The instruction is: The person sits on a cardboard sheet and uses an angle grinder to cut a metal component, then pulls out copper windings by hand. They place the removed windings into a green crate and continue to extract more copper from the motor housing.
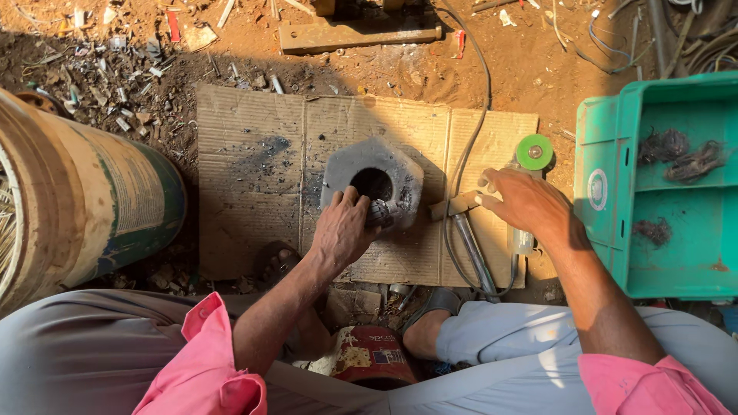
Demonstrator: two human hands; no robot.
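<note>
Resting on a sheet of cardboard (246, 192) spread over reddish dirt: one grey block (374, 180) with cut corners and a round hole through its middle, set near the centre of the sheet.

Left hand (342, 230): fingers curled on the near edge of the grey block, closed around a small ribbed metal piece (382, 211) just below the hole.

Right hand (526, 204): palm down near the right edge of the cardboard, fingers spread over a wooden-handled hammer (461, 230); whether it grips the tool or only rests on it cannot be told. The hammer's metal shaft runs toward the near edge of the sheet.

Angle grinder (532, 154): green disc, lying at the right edge of the cardboard just beyond the right hand, mostly covered by it.

Black cable (480, 84): runs from the far dirt across the cardboard and loops near the hammer.

Green plastic crate (607, 192): on the ground right of the cardboard, holding dark tangled scraps.

Large drum (84, 200): on its side, left of the cardboard.

Metal bar (357, 34): beyond the far edge, among scattered scrap.
</note>
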